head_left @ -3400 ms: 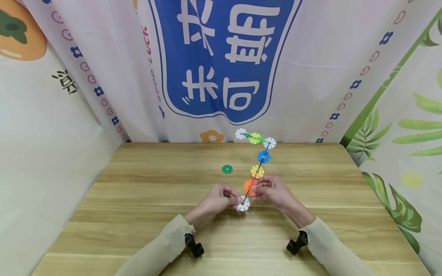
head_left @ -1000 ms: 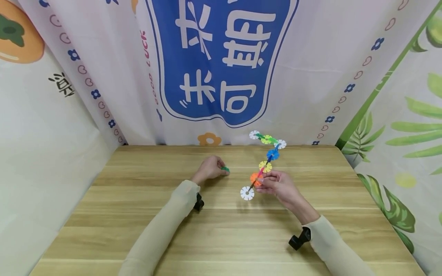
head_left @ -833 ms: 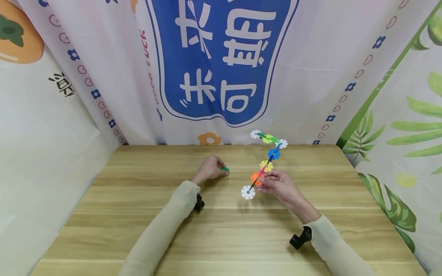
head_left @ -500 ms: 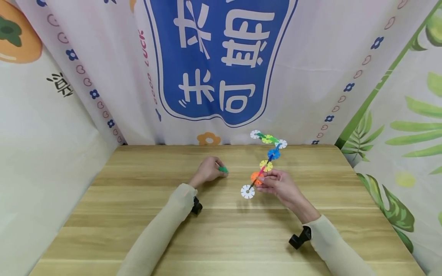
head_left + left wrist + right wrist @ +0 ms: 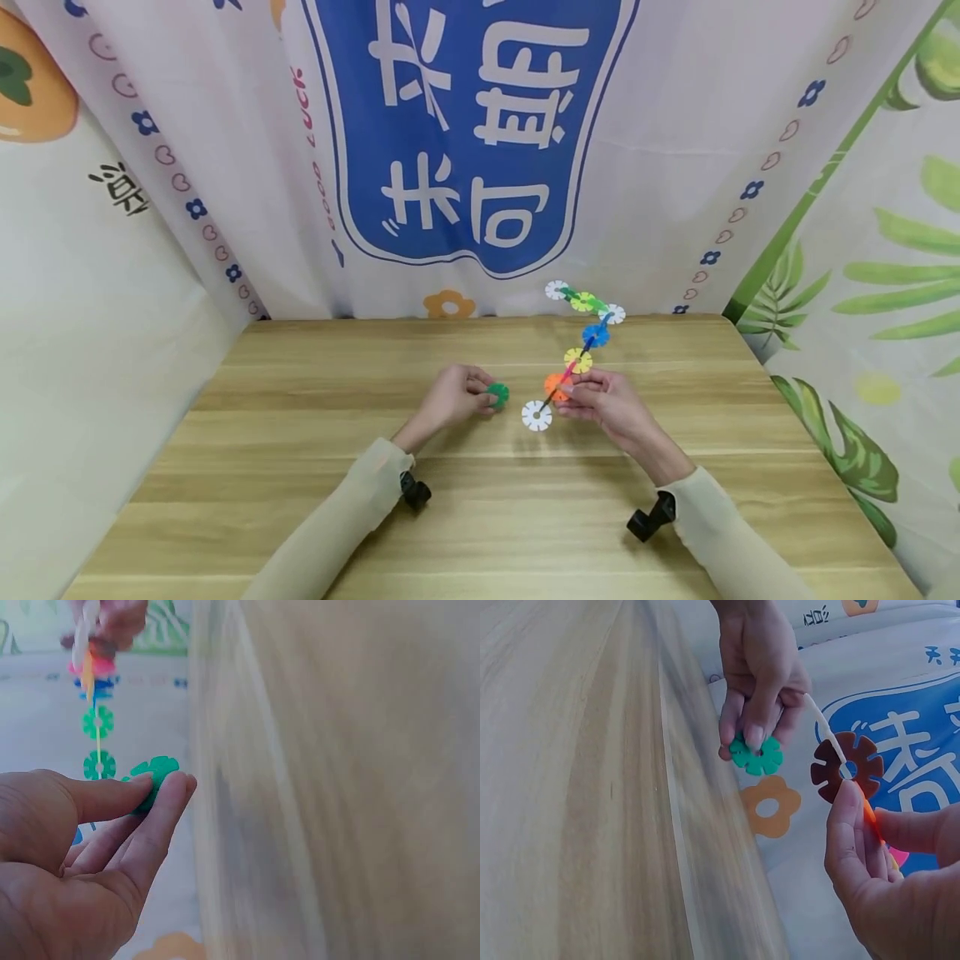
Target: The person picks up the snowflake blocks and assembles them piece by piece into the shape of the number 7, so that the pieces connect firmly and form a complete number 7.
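Note:
My left hand [image 5: 450, 400] pinches a loose green notched disc [image 5: 498, 395] between thumb and fingers, just above the table. In the left wrist view the green disc [image 5: 159, 766] is tilted between thumb and fingertips. My right hand [image 5: 613, 408] holds a chain of interlocked notched discs by its orange disc [image 5: 553, 382]. At the chain's near end is a white disc [image 5: 528, 421], apart from the green one. A brown disc [image 5: 868, 766] links the white and orange discs. Beyond the hand follow a yellow disc [image 5: 573, 356], a blue disc [image 5: 592, 342] and several more.
Both hands are over a wood-grain table [image 5: 465, 517]. A printed cloth [image 5: 660, 167] hangs behind its far edge, close to the chain's far end. A small black camera [image 5: 651, 518] is strapped to each wrist.
My left hand let go of the chain's white disc, reached to the green disc on the table, picked it up and brought it nearer. The right hand keeps holding the chain, shifted slightly.

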Demonstrator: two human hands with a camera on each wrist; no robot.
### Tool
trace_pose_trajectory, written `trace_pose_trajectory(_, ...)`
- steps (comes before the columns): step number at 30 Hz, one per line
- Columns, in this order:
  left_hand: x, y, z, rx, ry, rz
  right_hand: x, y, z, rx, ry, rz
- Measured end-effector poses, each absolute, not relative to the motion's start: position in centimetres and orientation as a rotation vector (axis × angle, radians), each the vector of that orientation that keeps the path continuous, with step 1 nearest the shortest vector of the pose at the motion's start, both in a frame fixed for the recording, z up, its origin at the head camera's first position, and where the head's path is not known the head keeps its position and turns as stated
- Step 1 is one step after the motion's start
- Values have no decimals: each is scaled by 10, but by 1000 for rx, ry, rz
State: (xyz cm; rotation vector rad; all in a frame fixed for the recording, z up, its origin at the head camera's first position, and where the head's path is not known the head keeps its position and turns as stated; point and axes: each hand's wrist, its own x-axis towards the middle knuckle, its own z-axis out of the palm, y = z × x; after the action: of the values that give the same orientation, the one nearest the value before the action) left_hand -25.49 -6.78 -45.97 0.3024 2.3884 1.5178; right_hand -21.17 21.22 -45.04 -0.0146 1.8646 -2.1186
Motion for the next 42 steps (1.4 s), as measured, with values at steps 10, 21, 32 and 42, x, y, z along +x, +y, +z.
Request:
trace_pose_trajectory(10, -208, -76, -459, 448, 2356, 1603, -212, 209, -452, -8, 1864, -2123)
trace_pose_trajectory(21, -178, -73, -455, 467, 2459, 1586, -212, 209, -455, 18, 1833, -2164)
trace_pose_trajectory(32, -167, -66, -459, 525, 2508, 1607, -209, 204, -456, 16, 1866, -2139)
trace_pose_trajectory(42, -163, -57, -462, 563, 2704, 1472, -206, 196, -459, 39, 1934, -2108)
